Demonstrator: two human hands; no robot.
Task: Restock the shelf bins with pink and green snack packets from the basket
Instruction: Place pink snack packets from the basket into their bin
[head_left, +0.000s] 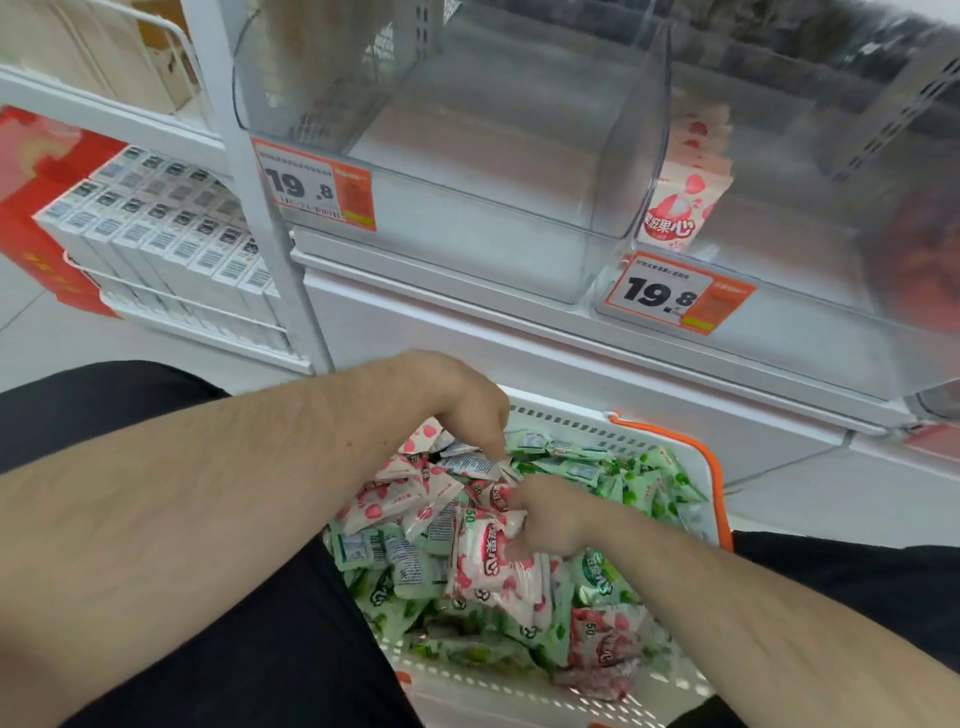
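Observation:
A white basket with an orange handle sits between my knees, full of pink packets and green packets. My left hand reaches down into the pile and pinches a packet at its far side. My right hand grips a bunch of pink packets over the middle of the basket. Above, the left clear shelf bin holds nothing that I can see. The right clear bin has a few pink packets standing at its left wall.
Orange price tags reading 19.8 hang on the bin fronts. A white shelf upright stands left of the bins. White boxes fill a wire rack at left, with a red carton behind them. My black-clad legs flank the basket.

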